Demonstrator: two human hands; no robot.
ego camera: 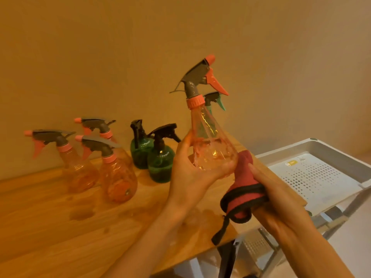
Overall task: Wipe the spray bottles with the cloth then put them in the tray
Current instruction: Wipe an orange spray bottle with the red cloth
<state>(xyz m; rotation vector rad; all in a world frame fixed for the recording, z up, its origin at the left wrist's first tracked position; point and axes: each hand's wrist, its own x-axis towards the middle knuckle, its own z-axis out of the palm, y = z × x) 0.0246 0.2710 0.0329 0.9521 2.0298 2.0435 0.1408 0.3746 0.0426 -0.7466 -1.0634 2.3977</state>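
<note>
My left hand (189,169) grips the round base of a clear pink spray bottle (208,137) and holds it upright above the table; its head is grey with an orange trigger. My right hand (281,199) holds a bunched red cloth (244,185) with black trim, pressed against the bottle's lower right side. The white perforated tray (313,177) lies to the right inside a grey rack, with no bottles visible in it. A teal-trigger bottle (214,101) is mostly hidden behind the held one.
On the wooden table (60,227) stand three orange spray bottles (117,171) at the left and two green ones (160,159) with black heads near the wall. A wet patch (82,212) marks the tabletop. The grey rack (329,149) stands beside the table's right end.
</note>
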